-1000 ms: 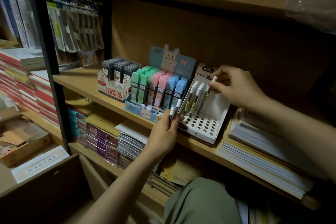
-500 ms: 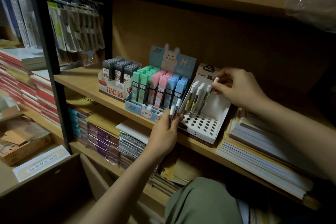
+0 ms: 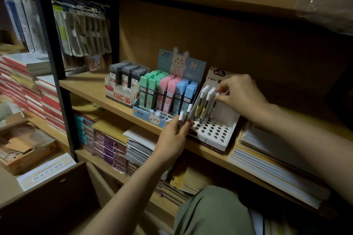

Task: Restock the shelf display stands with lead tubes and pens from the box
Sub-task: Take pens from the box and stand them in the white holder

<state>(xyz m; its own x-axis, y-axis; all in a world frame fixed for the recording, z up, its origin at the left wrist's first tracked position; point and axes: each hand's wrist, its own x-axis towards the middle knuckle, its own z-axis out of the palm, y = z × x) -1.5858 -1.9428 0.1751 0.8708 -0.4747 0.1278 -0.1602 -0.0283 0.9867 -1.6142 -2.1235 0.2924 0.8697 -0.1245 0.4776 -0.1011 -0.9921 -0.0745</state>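
Where the white perforated display stand [image 3: 214, 129] sits on the wooden shelf [image 3: 91, 87], a small cluster of white-capped lead tubes [image 3: 205, 101] stands upright in its back rows of holes, while the rows of round holes nearer the front edge show dark and unfilled. The right hand [image 3: 240, 91] reaches in from the right, and its fingers [image 3: 221, 98] pinch the white cap of the rightmost tube in that cluster, whose lower end is down at the holes. The left hand [image 3: 174, 135] is at the stand's front left corner, its fingers curled around two more white-capped tubes [image 3: 184, 117] that stick up above the knuckles.

Just to the left, touching the stand's side, a blue bunny-printed display box [image 3: 152, 118] holds rows of flat lead cases in green, pink and blue [image 3: 166, 91], packed upright in columns by colour, with a rabbit header card rising behind them. Further left on the same shelf, a white and red carton [image 3: 122, 95] holds three rows of dark grey lead cases [image 3: 127, 74], also upright. To the right of the stand lies a stack of paper pads [image 3: 277, 162]. The shelf below carries spiral notebooks [image 3: 137, 150] and wrapped packs stacked flat. Beyond the black upright post at the left, stacked red-edged books [image 3: 24, 86] fill the neighbouring unit, hanging packets show behind, and an open cardboard box [image 3: 26, 149] sits low at the far left, its contents unclear.
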